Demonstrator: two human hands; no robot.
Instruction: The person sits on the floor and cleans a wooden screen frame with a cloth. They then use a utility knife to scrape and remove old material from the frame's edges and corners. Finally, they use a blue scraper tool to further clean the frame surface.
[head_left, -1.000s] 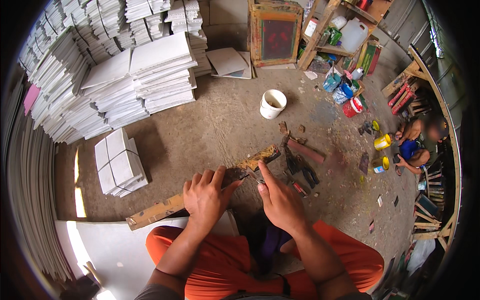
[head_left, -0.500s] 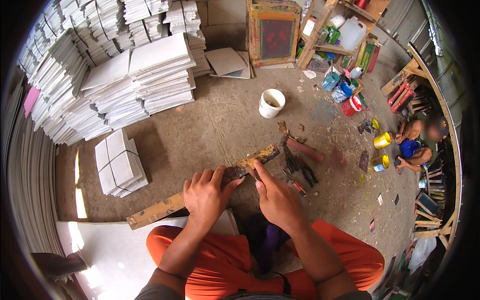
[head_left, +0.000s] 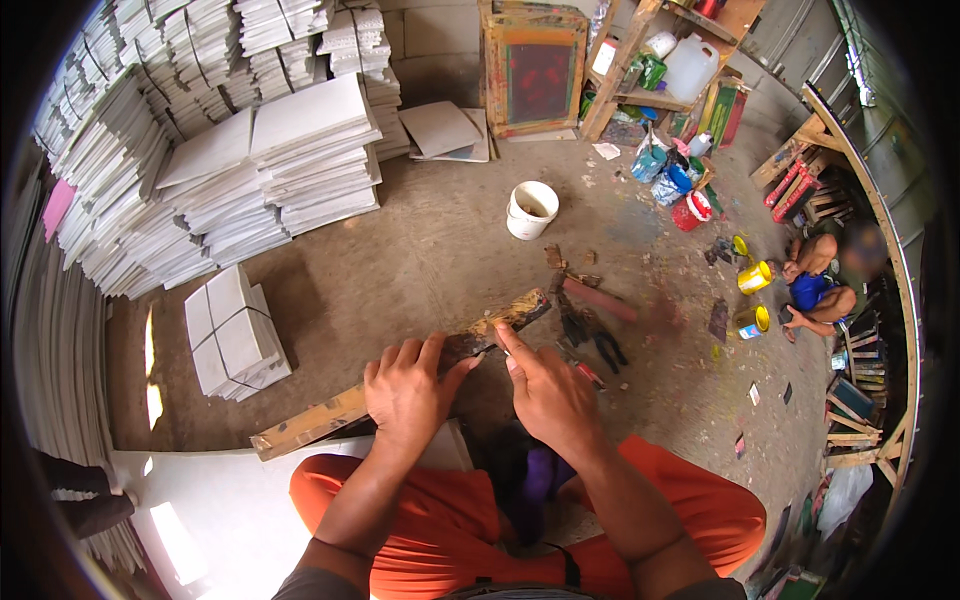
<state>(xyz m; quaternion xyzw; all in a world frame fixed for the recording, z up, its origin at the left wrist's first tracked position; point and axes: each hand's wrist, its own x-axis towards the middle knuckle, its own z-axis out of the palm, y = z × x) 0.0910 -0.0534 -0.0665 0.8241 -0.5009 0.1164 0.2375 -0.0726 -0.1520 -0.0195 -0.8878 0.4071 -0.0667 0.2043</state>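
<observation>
A long, narrow wooden bar (head_left: 315, 424), worn and stained dark toward its far end, lies slantwise in front of my knees. My left hand (head_left: 408, 388) is wrapped over its middle, thumb pointing right. My right hand (head_left: 550, 392) is at the bar's far part, its index finger stretched out and pressed on the wood, the other fingers curled. Something small and thin shows near its thumb, too hidden to name. Just beyond, dark-handled pliers (head_left: 597, 338) rest on the floor beside a red-handled tool (head_left: 589, 374) and a reddish bar-like handle (head_left: 600, 298).
A white bucket (head_left: 532, 212) stands ahead. Stacks of white boards (head_left: 315, 130) fill the left, with a strapped bundle (head_left: 232, 335) nearer. A white sheet (head_left: 240, 490) lies at my left. Paint cans (head_left: 755, 278) and a crouching person (head_left: 825, 285) are at the right.
The whole view has shifted slightly. My right index finger has slid a little back along the bar toward my left hand. A dark shape at the left edge has moved.
</observation>
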